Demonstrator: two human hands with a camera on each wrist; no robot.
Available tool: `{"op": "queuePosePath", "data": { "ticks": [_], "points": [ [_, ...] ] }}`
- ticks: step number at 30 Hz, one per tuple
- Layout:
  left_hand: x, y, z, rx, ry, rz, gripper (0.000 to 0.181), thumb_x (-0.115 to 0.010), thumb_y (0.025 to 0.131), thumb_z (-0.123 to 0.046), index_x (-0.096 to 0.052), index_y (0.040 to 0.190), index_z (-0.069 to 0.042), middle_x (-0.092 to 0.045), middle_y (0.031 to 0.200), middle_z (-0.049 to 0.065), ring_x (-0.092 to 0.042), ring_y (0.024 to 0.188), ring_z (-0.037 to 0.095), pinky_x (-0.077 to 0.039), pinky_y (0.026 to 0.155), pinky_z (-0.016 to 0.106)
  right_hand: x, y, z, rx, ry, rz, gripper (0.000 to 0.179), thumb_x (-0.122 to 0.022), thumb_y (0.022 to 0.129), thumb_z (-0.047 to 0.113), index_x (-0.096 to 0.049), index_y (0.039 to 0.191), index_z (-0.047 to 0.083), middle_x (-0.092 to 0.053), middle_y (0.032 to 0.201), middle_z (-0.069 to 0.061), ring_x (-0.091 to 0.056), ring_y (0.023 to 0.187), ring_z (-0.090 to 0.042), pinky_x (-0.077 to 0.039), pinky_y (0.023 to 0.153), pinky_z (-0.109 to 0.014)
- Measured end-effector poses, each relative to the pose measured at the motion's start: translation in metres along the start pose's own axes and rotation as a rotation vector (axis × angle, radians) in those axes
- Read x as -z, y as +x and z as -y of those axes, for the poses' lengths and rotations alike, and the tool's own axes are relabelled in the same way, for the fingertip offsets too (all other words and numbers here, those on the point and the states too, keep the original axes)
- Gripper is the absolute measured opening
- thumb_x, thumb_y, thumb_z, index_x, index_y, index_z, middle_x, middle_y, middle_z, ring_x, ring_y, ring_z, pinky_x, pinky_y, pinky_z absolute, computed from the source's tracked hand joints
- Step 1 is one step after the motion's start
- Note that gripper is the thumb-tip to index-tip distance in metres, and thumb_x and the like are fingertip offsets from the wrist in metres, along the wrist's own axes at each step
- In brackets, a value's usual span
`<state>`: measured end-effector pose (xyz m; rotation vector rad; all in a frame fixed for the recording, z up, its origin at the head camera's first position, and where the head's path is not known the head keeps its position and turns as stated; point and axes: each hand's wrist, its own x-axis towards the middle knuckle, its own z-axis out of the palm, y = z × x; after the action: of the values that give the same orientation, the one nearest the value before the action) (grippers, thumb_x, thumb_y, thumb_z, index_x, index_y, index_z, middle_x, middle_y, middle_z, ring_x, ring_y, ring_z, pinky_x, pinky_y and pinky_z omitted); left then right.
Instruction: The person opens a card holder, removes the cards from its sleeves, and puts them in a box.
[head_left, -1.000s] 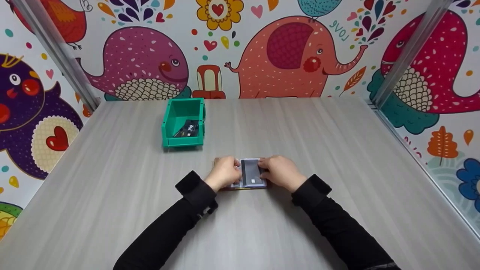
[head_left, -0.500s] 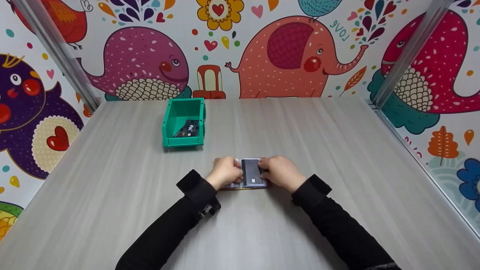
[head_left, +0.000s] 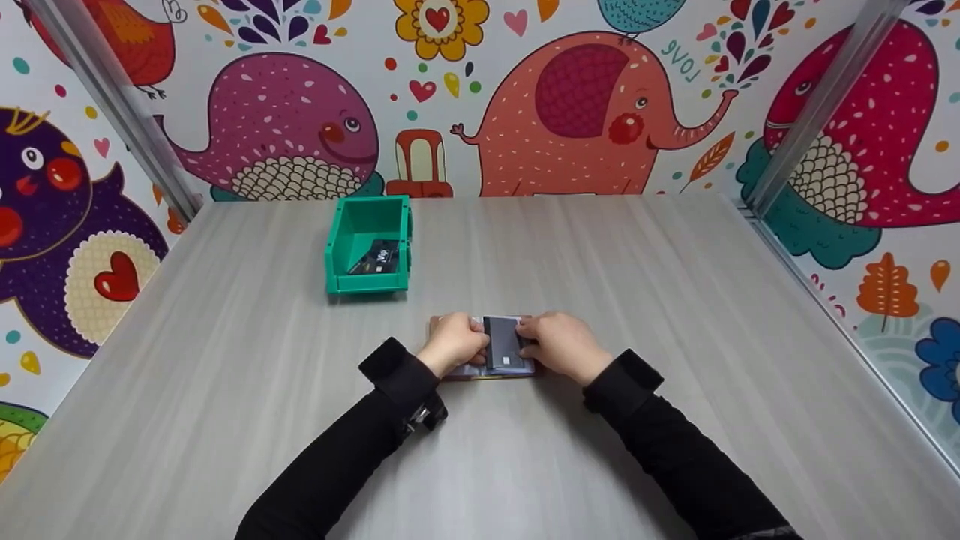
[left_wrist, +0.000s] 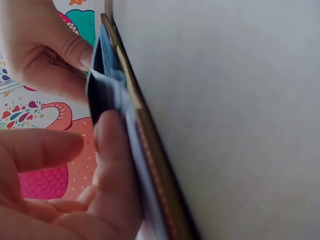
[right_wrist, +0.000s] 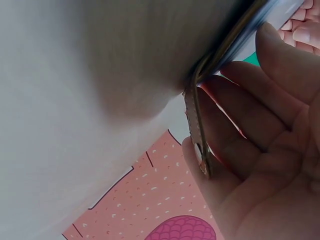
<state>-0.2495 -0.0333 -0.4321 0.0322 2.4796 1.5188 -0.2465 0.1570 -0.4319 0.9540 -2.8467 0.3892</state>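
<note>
Edging slightly rightward, left hand (head_left: 456, 342), fingers apart, against dark card (head_left: 503, 343), right hand (head_left: 562, 345) pinching open card holder (left_wrist: 146, 132).

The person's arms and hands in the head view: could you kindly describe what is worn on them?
The left sleeve and right sleeve are long and black, with a broad black left cuff and right cuff at the wrists. A small dark device with shiny parts sits by the left one. The left hand and right hand wear no gloves.
</note>
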Motion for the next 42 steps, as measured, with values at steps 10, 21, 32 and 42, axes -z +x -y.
{"op": "queuePosePath", "data": {
  "ticks": [10,21,32,42],
  "points": [
    [-0.0002,0.0051,-0.0009,0.030,0.092,-0.072,0.006,-0.068,0.080,0.002,-0.069,0.086,0.003,-0.065,0.070,0.005,-0.060,0.047,0.005,-0.050,0.048,0.017,-0.0002,-0.0001,0.0010,-0.007,-0.013,0.001,0.033,-0.081,0.080,0.011,-0.074,0.112,0.002,-0.070,0.115,-0.014,-0.067,0.101,-0.032,-0.053,0.085,-0.044],
    [-0.0026,0.0078,-0.0028,0.063,0.075,-0.044,0.009,-0.072,0.082,0.003,-0.063,0.085,0.002,-0.061,0.071,0.005,-0.054,0.044,0.004,-0.048,0.046,0.017,-0.0010,0.0004,0.0013,-0.014,-0.017,-0.007,0.033,-0.081,0.080,0.011,-0.075,0.112,0.003,-0.070,0.115,-0.014,-0.068,0.099,-0.032,-0.053,0.083,-0.045],
    [-0.0032,0.0095,-0.0036,0.096,0.058,-0.035,0.014,-0.072,0.083,0.005,-0.060,0.081,0.000,-0.059,0.071,0.006,-0.053,0.045,0.006,-0.049,0.046,0.018,0.0002,0.0010,0.0031,-0.032,-0.014,-0.002,0.031,-0.081,0.080,0.013,-0.076,0.110,0.004,-0.069,0.116,-0.014,-0.068,0.098,-0.032,-0.053,0.083,-0.044],
    [0.0031,0.0051,0.0004,0.046,0.114,-0.067,0.008,-0.071,0.079,0.006,-0.068,0.087,0.005,-0.063,0.077,0.009,-0.059,0.053,0.011,-0.052,0.049,0.021,-0.0019,-0.0004,0.0030,-0.025,-0.037,-0.019,0.027,-0.081,0.079,0.012,-0.077,0.105,0.005,-0.070,0.115,-0.014,-0.068,0.094,-0.033,-0.054,0.078,-0.045]
  ]
}}
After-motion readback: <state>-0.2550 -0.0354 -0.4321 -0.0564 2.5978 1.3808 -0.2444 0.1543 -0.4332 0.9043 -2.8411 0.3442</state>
